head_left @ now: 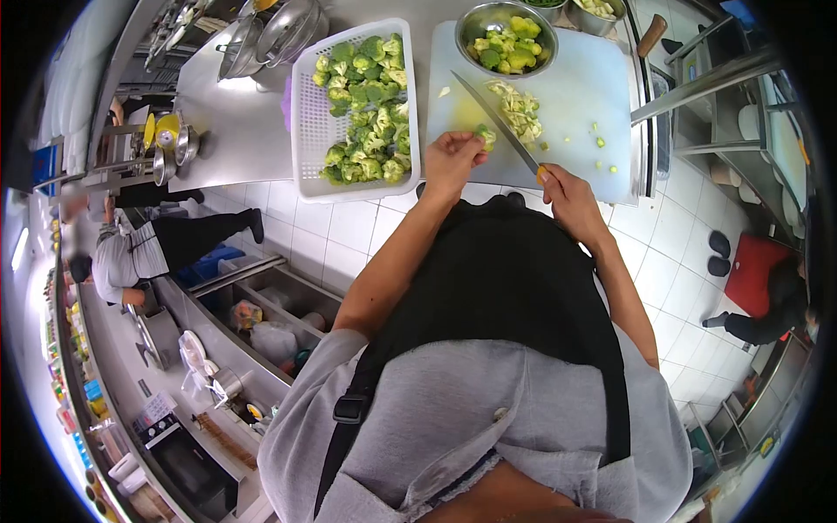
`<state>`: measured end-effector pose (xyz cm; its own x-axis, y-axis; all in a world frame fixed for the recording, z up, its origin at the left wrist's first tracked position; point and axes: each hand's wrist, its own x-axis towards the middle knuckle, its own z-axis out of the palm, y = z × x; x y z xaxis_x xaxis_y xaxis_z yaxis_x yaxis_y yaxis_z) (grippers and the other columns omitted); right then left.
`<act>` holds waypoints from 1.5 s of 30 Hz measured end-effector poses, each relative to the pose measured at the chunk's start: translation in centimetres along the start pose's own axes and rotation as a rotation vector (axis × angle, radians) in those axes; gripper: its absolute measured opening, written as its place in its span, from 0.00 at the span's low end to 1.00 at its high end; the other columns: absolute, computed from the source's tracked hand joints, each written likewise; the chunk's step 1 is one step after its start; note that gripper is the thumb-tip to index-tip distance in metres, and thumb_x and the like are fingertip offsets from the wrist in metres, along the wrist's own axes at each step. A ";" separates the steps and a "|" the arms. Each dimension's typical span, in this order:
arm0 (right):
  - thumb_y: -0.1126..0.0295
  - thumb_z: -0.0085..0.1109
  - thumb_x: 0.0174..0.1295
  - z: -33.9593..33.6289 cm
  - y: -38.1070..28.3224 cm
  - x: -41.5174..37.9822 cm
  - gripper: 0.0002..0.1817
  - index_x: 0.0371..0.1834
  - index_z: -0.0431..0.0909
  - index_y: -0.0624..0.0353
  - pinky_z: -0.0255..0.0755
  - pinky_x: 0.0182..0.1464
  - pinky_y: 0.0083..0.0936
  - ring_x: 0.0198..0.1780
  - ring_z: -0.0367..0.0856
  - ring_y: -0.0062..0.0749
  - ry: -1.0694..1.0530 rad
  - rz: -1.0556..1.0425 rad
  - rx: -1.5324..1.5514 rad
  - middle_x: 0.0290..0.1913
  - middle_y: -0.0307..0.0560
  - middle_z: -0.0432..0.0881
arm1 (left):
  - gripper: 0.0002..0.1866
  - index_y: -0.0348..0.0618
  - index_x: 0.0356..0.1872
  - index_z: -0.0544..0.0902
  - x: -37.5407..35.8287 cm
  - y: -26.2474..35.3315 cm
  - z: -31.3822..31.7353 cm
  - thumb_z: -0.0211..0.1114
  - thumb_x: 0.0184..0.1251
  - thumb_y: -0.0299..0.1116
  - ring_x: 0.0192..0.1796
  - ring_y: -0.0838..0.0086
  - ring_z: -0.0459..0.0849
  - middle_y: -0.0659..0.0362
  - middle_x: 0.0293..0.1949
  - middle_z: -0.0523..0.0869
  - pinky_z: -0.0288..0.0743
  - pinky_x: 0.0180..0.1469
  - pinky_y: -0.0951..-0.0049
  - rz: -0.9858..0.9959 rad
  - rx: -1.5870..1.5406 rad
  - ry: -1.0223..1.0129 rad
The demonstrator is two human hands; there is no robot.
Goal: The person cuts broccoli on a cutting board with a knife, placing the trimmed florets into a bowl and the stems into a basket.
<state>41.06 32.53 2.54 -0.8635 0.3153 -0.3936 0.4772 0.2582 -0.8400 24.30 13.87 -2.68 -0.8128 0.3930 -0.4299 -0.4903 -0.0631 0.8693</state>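
Observation:
My left hand (453, 157) pinches a small broccoli piece (485, 133) on the white cutting board (584, 96). My right hand (567, 193) grips the handle of a knife (497, 118), whose long blade lies across the board beside that piece. A pile of cut broccoli stems (520, 109) lies just past the blade. Behind it stands a metal bowl of cut broccoli (506, 39). To the left, a white perforated basket (305, 113) holds several broccoli florets (366, 105).
Steel pots (279, 35) stand at the counter's far left. Two more bowls (597, 10) sit behind the board. A person in a striped top (139, 253) stands at the left by a steel sink counter, another person in red (767, 288) at the right. White tiled floor lies below.

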 end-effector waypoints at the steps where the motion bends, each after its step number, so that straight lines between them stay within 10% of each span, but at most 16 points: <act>1: 0.59 0.51 0.85 0.0 -0.1 -0.1 0.20 0.62 0.82 0.64 0.77 0.44 0.38 0.33 0.82 0.40 0.002 0.003 0.000 0.30 0.52 0.83 | 0.11 0.33 0.46 0.82 0.2 -0.2 0.1 0.75 0.74 0.28 0.39 0.69 0.91 0.54 0.43 0.90 0.89 0.46 0.71 0.026 0.017 0.015; 32: 0.59 0.52 0.85 1.1 0.3 -0.6 0.19 0.56 0.83 0.65 0.76 0.41 0.40 0.31 0.83 0.41 0.059 -0.121 -0.030 0.29 0.53 0.82 | 0.13 0.31 0.38 0.79 0.6 -0.8 2.1 0.79 0.66 0.23 0.33 0.71 0.92 0.49 0.35 0.89 0.87 0.33 0.74 0.213 0.259 0.027; 45: 0.56 0.50 0.86 1.3 0.3 2.2 0.20 0.53 0.83 0.64 0.72 0.29 0.31 0.21 0.76 0.26 -0.030 -0.007 0.123 0.27 0.43 0.80 | 0.13 0.40 0.59 0.81 -0.2 6.5 -3.7 0.67 0.78 0.26 0.42 0.69 0.91 0.57 0.44 0.88 0.85 0.45 0.70 0.281 -0.029 -0.003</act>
<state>39.10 32.15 0.90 -0.8720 0.2861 -0.3972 0.4493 0.1456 -0.8814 20.15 10.01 2.21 -0.9173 0.3590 -0.1723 -0.2546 -0.1959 0.9470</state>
